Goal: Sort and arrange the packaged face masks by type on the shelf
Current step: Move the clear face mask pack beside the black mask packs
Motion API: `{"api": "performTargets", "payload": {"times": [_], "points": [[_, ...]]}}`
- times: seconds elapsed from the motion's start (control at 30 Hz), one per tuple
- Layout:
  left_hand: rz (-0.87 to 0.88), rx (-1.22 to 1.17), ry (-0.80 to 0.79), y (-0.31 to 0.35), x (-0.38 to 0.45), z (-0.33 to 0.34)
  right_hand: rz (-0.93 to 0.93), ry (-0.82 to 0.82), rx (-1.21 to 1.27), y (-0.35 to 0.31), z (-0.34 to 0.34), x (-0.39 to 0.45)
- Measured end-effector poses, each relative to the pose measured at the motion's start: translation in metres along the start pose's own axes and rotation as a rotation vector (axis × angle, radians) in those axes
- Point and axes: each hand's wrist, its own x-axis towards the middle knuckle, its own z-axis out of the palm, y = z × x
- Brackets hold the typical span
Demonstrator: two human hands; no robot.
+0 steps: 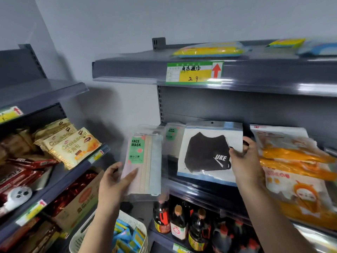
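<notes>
Left hand (pixel 116 181) gripping a pastel "FACE MASK" pack (pixel 144 165), thumb across the front, fingers behind, held upright out in the aisle at about 7 o'clock of centre, clear of the shelf (pixel 191 187). Probably kept there as the one waiting for its slot. Right hand (pixel 244 161) pinching the right edge of the black mask pack (pixel 207 152), which leans on the middle shelf near dead centre, bottom edge right at the shelf lip. Looks like being nudged sideways or pulled out to make a row, though hard to say which.

Count, as far as visible:
- pastel "FACE MASK" packs: two, one in hand, one second pack (pixel 171 136) standing behind on the shelf at 11 o'clock of the black one.
- black mask packs: one showing, maybe more stacked behind, can't tell.
- orange cartoon packs (pixel 295 170): a leaning, overlapping pile at 3 o'clock, number unclear, too blurry.

So three types, roughly grouped already, pastel pair not yet together.
</notes>
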Motion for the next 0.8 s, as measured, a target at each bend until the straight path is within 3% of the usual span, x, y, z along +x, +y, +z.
{"api": "performTargets", "payload": {"times": [0.37,0.6,0.73,0.8], "points": [[-0.042,0.047,-0.146,-0.007,0.073,0.044,0.020,0.075,-0.206,-0.007,0.016,0.036],[-0.149,0.125,-0.267,-0.004,0.115,0.071,-0.006,0.070,-0.689,-0.025,0.029,0.041],[-0.112,0.264,-0.352,-0.005,0.136,0.083,-0.198,-0.129,-0.915,-0.009,0.058,0.025],[-0.032,0.368,-0.369,-0.004,0.142,0.087,-0.157,-0.307,-1.047,0.004,0.072,0.013]]}}
